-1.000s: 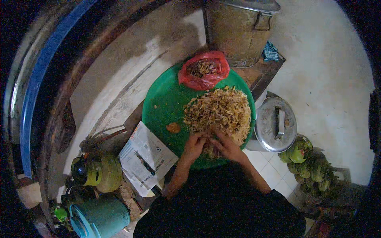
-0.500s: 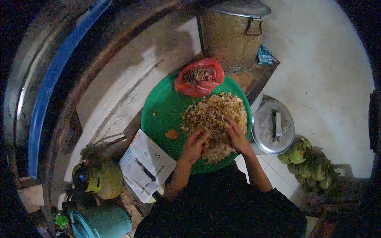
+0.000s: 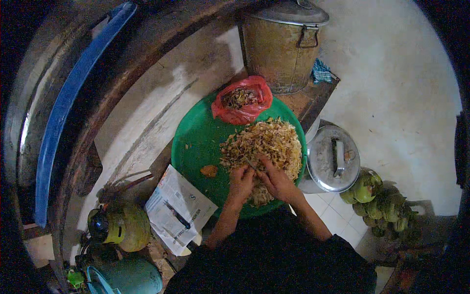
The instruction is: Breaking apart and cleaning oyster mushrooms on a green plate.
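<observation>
A big round green tray (image 3: 193,131) lies in front of me, with a heap of pale brown shredded food (image 3: 271,139) on its right half. At the near side of the heap, my left hand (image 3: 242,183) is closed with its fingertips together. My right hand (image 3: 275,180) meets it from the right, fingers bent inward in a pinch. A thin sliver shows between the two hands, too small to name. Left of my left hand a small orange-brown lump (image 3: 209,170) rests on the tray. At the tray's far edge sits an open red plastic bag (image 3: 243,113) holding dark bits.
Printed paper (image 3: 169,198) with a dark-handled tool (image 3: 177,215) on it lies at the near left. A gas cylinder (image 3: 128,228) and a turquoise bucket (image 3: 129,274) stand beyond. A large lidded metal bin (image 3: 279,56), a lidded pot (image 3: 325,161) and green coconuts (image 3: 367,186) are to the right.
My right hand has moved left off the heap's right side to meet the left hand, its fingers now bent together. The whole view has shifted slightly.
</observation>
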Available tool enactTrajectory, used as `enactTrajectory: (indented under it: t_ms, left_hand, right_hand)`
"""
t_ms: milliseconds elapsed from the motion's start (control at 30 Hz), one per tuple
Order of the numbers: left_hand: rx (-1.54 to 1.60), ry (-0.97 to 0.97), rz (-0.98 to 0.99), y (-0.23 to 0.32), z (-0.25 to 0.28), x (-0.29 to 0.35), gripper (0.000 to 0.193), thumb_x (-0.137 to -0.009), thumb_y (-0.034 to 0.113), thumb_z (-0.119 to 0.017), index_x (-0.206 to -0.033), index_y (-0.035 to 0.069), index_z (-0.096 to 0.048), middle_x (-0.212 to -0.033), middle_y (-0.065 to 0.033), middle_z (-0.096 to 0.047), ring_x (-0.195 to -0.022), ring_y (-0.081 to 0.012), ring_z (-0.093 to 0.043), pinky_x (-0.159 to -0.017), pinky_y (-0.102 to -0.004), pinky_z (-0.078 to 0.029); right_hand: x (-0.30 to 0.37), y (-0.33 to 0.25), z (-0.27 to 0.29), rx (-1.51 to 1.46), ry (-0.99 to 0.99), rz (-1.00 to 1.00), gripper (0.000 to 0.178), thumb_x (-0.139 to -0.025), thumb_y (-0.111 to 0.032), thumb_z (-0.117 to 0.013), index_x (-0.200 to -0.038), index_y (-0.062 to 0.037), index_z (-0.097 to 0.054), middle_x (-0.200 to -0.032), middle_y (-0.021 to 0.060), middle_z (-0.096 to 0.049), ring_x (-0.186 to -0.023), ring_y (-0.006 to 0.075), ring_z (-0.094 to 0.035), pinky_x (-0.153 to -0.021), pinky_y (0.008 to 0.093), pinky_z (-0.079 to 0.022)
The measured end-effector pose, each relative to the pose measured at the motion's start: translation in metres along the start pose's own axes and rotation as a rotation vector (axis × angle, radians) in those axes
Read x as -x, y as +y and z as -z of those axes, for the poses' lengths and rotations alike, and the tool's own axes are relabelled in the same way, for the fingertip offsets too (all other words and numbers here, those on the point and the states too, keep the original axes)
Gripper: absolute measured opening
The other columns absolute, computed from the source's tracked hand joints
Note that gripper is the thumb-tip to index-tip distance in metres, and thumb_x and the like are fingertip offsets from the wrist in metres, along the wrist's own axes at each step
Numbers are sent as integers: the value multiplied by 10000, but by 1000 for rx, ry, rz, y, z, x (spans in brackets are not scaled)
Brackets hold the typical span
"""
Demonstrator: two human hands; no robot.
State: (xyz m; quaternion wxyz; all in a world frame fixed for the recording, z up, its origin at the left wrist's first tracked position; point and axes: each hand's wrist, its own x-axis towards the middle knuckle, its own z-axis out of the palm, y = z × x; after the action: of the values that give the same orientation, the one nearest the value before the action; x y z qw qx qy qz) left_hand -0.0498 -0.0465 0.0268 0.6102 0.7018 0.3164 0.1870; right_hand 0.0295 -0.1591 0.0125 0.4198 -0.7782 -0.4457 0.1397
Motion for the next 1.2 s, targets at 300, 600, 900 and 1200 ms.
enactTrajectory:
  t_ms: [300, 600, 900, 1200]
  left_hand:
    - [-71, -97, -164, -23, 1, -3, 261, -906, 212, -492, -910, -18, -615, -693, -50, -605, -569, -92, -550, -499, -245, -435]
    - [-39, -90, -347, -36, 14, -9, 202, -872, 155, -547, -997, 11, -614, -751, -63, -617, -621, -108, -583, -561, -257, -484]
    - [-126, -97, -236, -15, 29, -9, 102, -819, 73, -571, -867, -12, -602, -725, -53, -609, -638, -119, -577, -558, -261, -459]
    - [396, -37, -26, -33, 11, -12, 128, -839, 106, -574, -880, -12, -603, -742, -32, -604, -645, -89, -547, -583, -238, -448]
  right_hand:
    - [0, 13, -13, -6, -23, -315, 382, -909, -287, -398, -1203, -49, -452, -1078, 200, -554, -897, 419, -553, -802, 480, -448]
    - [3, 37, 8, -466, -55, -553, 447, -897, -345, -454, -1184, -3, -468, -1141, 184, -541, -1068, 324, -503, -914, 397, -391]
    - [6, 4, 5, -196, -209, -119, 357, -913, -229, -434, -1239, -85, -451, -1151, 187, -535, -1030, 341, -534, -887, 395, -419]
    - [1, -3, -3, -286, -125, -157, 366, -899, -161, -457, -1258, -88, -445, -1148, 166, -546, -1042, 313, -533, -885, 378, -415]
